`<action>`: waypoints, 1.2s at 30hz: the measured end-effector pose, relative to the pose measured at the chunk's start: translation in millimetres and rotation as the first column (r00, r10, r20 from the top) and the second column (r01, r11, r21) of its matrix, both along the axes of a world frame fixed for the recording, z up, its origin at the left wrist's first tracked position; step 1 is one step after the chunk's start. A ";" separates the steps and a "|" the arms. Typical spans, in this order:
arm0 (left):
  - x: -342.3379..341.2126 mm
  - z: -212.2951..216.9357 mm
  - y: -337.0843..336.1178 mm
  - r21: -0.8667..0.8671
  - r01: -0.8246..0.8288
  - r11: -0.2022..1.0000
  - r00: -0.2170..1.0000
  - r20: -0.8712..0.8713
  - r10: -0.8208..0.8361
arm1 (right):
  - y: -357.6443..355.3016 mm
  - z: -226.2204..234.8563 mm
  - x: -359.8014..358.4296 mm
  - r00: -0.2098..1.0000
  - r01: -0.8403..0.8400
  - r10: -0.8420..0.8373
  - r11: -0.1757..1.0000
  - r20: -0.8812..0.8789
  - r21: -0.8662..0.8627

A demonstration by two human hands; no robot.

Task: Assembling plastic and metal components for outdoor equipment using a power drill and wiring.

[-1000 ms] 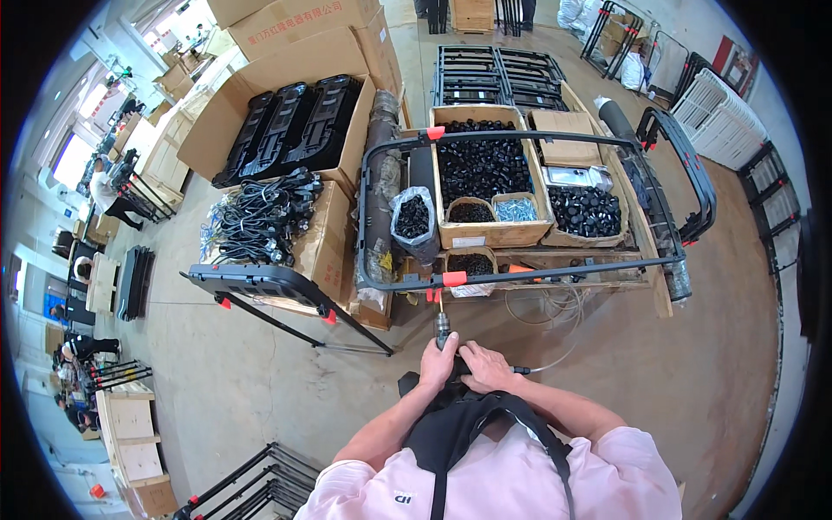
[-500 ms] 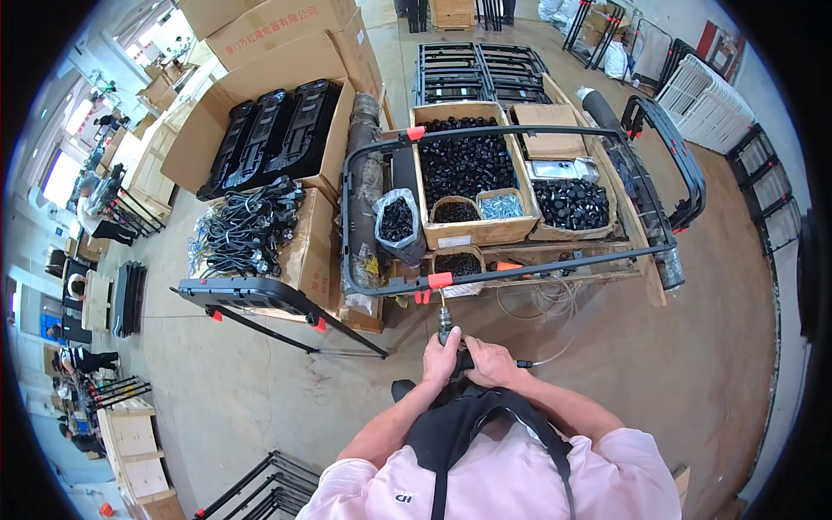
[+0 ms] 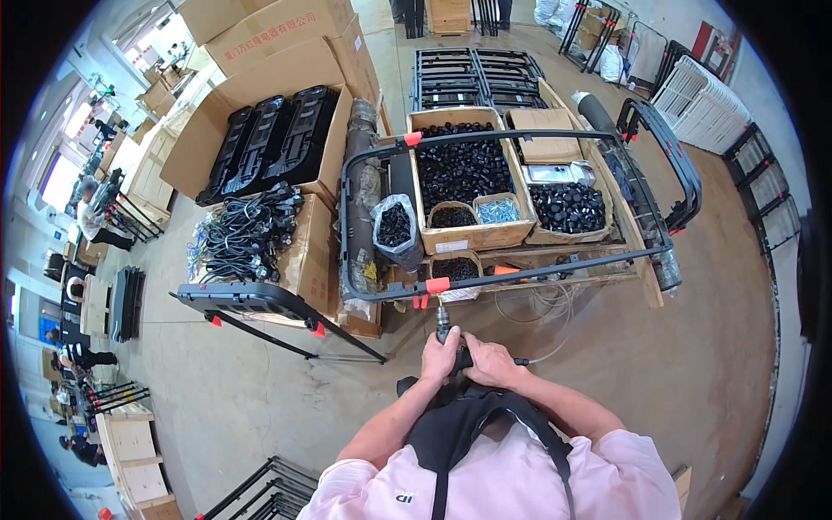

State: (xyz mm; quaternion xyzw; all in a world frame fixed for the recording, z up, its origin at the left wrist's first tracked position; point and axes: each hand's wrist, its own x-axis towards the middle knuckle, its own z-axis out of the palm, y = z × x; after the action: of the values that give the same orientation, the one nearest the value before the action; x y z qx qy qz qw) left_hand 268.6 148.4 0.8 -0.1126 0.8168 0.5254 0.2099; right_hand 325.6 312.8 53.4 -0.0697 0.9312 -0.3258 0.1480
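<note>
The person's left hand (image 3: 439, 354) and right hand (image 3: 492, 364) both grip a power driver (image 3: 443, 322), its bit (image 3: 440, 300) pointing at a red clip (image 3: 438, 284) on the near side of a black tubular frame (image 3: 520, 275). Beyond that side, a wooden crate (image 3: 490, 236) holds small black plastic parts (image 3: 461, 166).

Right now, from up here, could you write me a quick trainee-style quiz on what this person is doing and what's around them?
1. Which thing do the left hand and right hand hold?
A) a plastic bag
B) a power tool
C) a white rack
2. True or false: the black cables lie on top of a cardboard box.
3. Fill in: the clip on the near bar of the black frame is coloured ____.

Key: 1. B; 2. True; 3. red
</note>
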 end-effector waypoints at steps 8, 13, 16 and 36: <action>-8.0 2.0 3.3 -0.031 0.003 1.000 1.000 -0.013 -0.004 | -1.9 6.8 -7.4 0.999 0.035 -0.036 0.999 0.024 0.036; -14.8 -8.2 3.1 -0.012 0.007 1.000 1.000 -0.006 -0.007 | -3.8 3.1 -7.2 0.998 0.068 -0.068 0.998 -0.011 -0.006; -14.4 -14.0 3.4 0.032 0.003 0.999 1.000 -0.005 -0.003 | -5.9 -5.5 -5.1 0.999 0.018 -0.016 0.999 -0.048 0.029; -4.7 -12.1 -23.1 0.252 0.130 0.959 0.964 0.195 -0.182 | -21.2 -1.1 13.0 0.996 0.076 -0.076 0.997 -0.043 -0.010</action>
State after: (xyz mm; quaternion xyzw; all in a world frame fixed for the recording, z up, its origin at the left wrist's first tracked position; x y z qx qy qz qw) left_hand 263.9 125.3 -11.3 -0.0782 0.7270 0.5853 0.3504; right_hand 338.6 291.6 52.3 -0.0418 0.9348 -0.3334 0.1152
